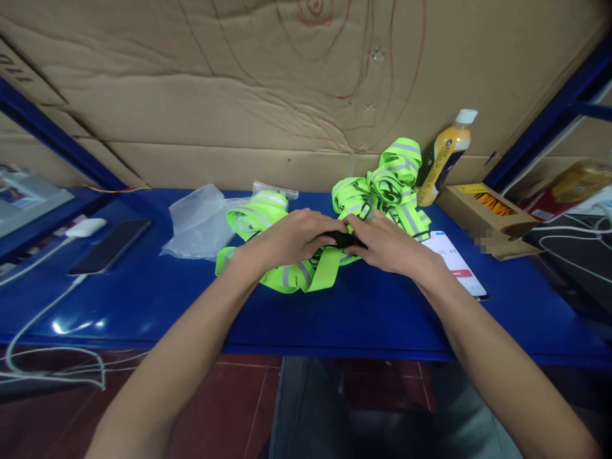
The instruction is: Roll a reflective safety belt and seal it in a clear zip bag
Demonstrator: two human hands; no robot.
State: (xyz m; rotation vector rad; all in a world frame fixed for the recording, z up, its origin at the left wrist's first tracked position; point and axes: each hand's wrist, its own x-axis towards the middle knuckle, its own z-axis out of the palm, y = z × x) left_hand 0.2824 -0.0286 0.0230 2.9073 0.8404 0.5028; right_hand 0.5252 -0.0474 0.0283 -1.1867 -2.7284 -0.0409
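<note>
Both of my hands meet over a neon-yellow reflective strap (327, 271) with a grey stripe, which lies partly looped on the blue table. Between them is a black piece (340, 239), perhaps a buckle, and its exact kind is covered by my fingers. My left hand (306, 236) pinches its left end, while my right hand (377, 239) closes on its right end. More neon strap (261, 213) lies folded behind my left wrist. Beyond my right hand is a heap of rolled reflective straps (394, 175), some with black parts.
A clear plastic bag (198, 223) lies left of the straps. Farther left is a dark phone (112, 245) beside a white charger (86, 227) with cables. On the right are a lit phone (456, 264), a yellow drink bottle (447, 156) and an open cardboard box (488, 213). Cardboard (215, 115) backs the table.
</note>
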